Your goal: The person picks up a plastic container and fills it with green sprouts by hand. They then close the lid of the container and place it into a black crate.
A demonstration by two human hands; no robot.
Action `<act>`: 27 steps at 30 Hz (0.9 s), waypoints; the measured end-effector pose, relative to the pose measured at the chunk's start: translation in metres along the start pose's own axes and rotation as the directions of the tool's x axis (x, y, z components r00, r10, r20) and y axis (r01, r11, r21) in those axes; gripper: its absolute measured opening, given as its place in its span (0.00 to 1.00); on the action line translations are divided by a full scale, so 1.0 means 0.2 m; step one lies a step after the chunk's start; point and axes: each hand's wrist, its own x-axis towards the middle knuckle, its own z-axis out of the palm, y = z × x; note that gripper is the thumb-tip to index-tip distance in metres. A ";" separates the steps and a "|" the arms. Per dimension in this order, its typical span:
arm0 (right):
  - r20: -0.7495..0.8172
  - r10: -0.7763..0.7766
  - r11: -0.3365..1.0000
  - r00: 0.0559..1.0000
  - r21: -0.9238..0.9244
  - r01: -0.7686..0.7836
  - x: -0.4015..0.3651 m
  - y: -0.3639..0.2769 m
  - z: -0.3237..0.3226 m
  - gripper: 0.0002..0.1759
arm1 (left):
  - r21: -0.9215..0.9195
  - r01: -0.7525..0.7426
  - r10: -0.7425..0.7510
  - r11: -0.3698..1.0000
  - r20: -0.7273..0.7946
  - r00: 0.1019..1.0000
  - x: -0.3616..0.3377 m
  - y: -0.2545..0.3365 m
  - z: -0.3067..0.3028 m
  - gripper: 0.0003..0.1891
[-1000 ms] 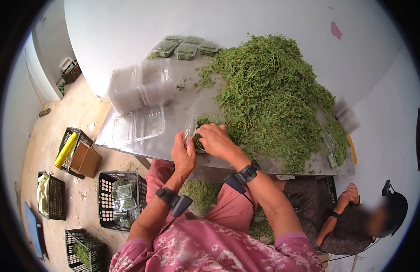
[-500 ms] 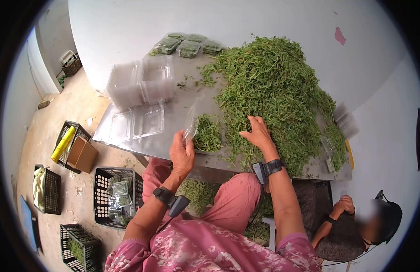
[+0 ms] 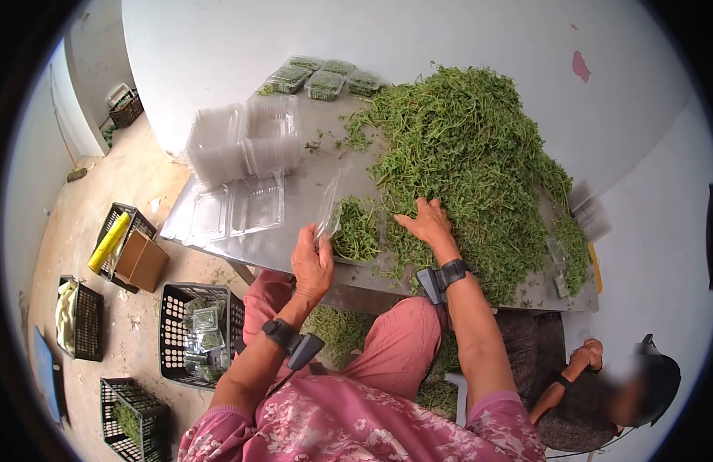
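Note:
My left hand (image 3: 312, 263) pinches the edge of a clear plastic clamshell container (image 3: 331, 208), whose lid stands tilted up. Leafy green sprigs (image 3: 356, 231) fill the container's base. Over the near left side of a large heap of greens (image 3: 468, 146), my right hand (image 3: 430, 223) reaches with thumb and fingers apart. Its fingertips touch or almost touch the heap; nothing shows in its grasp. To the left of my left hand lies an open container (image 3: 256, 206) with only clear plastic showing.
A stack of clear containers (image 3: 245, 142) stands on the metal table (image 3: 314, 169). Filled, closed packs (image 3: 324, 85) sit at the back. Black crates (image 3: 175, 327) line the floor at left, one holding several packs. Another person (image 3: 580, 385) is at lower right, hands together.
My right hand has moved slightly left and down along the heap. My left hand keeps its hold on the container. The view has shifted slightly.

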 end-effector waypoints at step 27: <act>-0.522 -0.218 0.572 0.824 0.616 0.542 -0.16 -0.10 -0.18 0.14 | 0.020 0.009 -0.009 1.000 -0.003 1.000 0.00 0.02 -0.01 0.13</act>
